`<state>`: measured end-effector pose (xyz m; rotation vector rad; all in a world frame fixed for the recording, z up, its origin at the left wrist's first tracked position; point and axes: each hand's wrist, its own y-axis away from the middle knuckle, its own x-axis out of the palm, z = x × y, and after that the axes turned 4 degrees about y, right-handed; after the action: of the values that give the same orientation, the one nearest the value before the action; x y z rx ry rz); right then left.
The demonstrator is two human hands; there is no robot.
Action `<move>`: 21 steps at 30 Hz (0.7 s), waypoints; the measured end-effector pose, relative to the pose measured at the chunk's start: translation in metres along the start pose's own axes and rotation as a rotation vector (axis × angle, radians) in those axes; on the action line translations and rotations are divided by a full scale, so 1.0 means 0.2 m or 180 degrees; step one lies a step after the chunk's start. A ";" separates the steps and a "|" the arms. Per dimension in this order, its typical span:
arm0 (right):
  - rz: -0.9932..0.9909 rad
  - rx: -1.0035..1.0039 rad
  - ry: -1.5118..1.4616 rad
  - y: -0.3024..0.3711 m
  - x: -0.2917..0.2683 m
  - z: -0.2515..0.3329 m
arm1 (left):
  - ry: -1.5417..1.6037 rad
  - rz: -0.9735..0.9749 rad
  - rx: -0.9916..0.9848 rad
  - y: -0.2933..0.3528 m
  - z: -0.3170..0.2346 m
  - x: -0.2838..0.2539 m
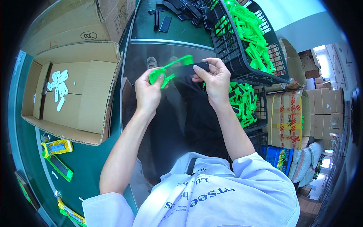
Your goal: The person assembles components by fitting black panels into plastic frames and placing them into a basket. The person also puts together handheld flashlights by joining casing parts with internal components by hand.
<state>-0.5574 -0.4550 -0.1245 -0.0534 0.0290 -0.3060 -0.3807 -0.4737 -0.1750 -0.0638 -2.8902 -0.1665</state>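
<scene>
My left hand [148, 92] pinches a bright green plastic part [156, 74] by its rounded end, with a long thin arm of it stretching to the right. In my right hand [218, 79] is a flat black rectangular plate [187, 69], gripped at its right end between thumb and fingers. The plate's left end lies close beside the green part, and I cannot tell whether they touch. Both are held above my lap. More black plates [165, 24] lie loosely piled on the green tabletop [147, 32] ahead.
An open cardboard box [90, 109] on the left holds several small white pieces [58, 85]. At right, a black crate [242, 66] of green parts stands above another with green-and-black pieces [242, 102]. Yellow-and-green tools [58, 147] lie left; taped cartons [285, 119] stand right.
</scene>
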 end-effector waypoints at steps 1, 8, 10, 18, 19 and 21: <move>-0.0001 0.0004 0.0000 0.00 0.00 0.00 | 0.0231 0.0075 -0.0269 0.01 -0.02 0.00; -0.0043 -0.0268 0.0499 0.02 0.03 -0.03 | 0.1084 0.0625 -0.0991 0.00 -0.03 -0.02; -0.0133 -0.0412 0.0707 0.02 0.05 -0.03 | 0.1226 0.0744 -0.1108 0.00 -0.02 -0.04; -0.0402 -0.0800 0.0759 0.04 0.07 -0.04 | 0.1574 0.0798 -0.1199 0.01 -0.03 -0.02; -0.0402 -0.0800 0.0759 0.04 0.08 -0.04 | 0.1573 0.0798 -0.1199 0.01 -0.02 -0.02; -0.0498 -0.0770 0.0764 0.04 0.08 -0.04 | 0.1543 0.0829 -0.1195 0.01 -0.01 -0.02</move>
<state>-0.5395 -0.4532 -0.1331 -0.2598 0.3013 -0.4631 -0.3756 -0.4723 -0.1739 -0.4038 -2.3094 -0.5840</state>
